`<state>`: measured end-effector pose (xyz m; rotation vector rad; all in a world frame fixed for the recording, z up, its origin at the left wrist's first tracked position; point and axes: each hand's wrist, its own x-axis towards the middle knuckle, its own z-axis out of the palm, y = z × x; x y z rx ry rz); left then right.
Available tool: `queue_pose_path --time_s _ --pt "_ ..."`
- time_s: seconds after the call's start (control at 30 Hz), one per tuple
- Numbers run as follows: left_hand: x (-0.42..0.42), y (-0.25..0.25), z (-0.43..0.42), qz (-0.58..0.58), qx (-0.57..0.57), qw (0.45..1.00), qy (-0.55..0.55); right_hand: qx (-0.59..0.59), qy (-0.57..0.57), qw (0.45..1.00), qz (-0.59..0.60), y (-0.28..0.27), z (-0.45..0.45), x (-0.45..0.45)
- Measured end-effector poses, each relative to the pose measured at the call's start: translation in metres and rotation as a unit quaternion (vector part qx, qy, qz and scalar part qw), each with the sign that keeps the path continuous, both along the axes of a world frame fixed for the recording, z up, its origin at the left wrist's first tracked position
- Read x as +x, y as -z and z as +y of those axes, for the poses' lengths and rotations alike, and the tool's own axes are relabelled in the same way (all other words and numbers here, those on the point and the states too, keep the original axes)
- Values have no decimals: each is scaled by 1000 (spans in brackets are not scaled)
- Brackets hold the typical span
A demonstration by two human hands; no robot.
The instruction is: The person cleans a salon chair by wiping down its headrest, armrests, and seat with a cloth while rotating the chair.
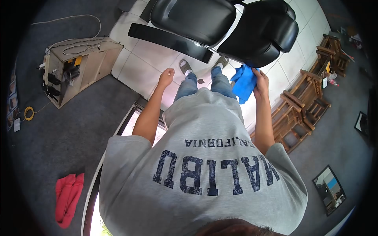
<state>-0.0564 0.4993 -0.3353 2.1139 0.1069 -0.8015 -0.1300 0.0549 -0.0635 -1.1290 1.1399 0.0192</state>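
A blue cloth [245, 83] hangs from my right hand [261, 83], whose fingers are closed around its edge. The cloth is beside the backrest of a black padded salon chair [256, 33], close to its lower edge; whether they touch I cannot tell. My left hand [167, 77] is held out to the left over the white tiles with its fingers curled in, and no object shows in it. Nearest to that hand is the chair's long black armrest [169, 42]. The black seat [193, 19] lies ahead of me.
To the left stands a wooden cabinet [82, 70] with cables on top. Brown wooden chairs [299, 106] line the right wall. Mirrors [330, 189] hang on the grey right wall. Red cloth [69, 198] lies at lower left. My sandalled feet stand on white floor tiles [138, 74].
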Motion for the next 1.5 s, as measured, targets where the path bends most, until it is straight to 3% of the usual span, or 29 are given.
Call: queue_pose_path --time_s 0.13,0.27,0.37,0.47,0.6,0.7,0.8,0.87,0.9,0.93,1.0,1.07,1.2,1.37,1.5 --pt "-4 3 -10 30 2 1000 -8 -7 75 997 -15 -1 12 0" --pt "-40 47 16 59 30 997 29 -60 104 993 -5 45 13 1" --pt "-62 59 41 113 88 987 69 -2 67 996 64 11 33 11" --pt "-75 54 61 140 108 981 84 164 101 981 26 -4 33 9" --pt "-72 68 81 99 94 987 79 99 190 976 -51 -41 22 12" --pt "-63 75 77 107 71 992 -6 -233 197 928 -213 -96 7 36" --pt "-59 75 68 118 55 990 -44 -432 188 839 -271 -111 -22 63" --pt "-58 73 55 125 54 990 -47 -547 79 811 -192 -94 -18 76" --pt "-57 72 49 130 56 989 -40 -610 -31 775 -164 -74 -14 79" --pt "-57 70 43 136 58 988 -31 -662 -140 725 -132 -59 -7 77" --pt "-56 62 29 133 58 989 -17 -769 -223 593 -89 -52 27 73" --pt "-48 48 15 116 65 991 7 -724 -225 648 -67 -47 38 58" --pt "-38 58 2 129 39 991 -15 -668 -287 676 -122 -44 26 27" --pt "-25 15 -10 36 70 997 -10 -683 -143 691 -188 -68 -35 64" --pt "-20 -32 -36 -19 42 999 -15 -650 -156 705 -236 -74 -44 90"
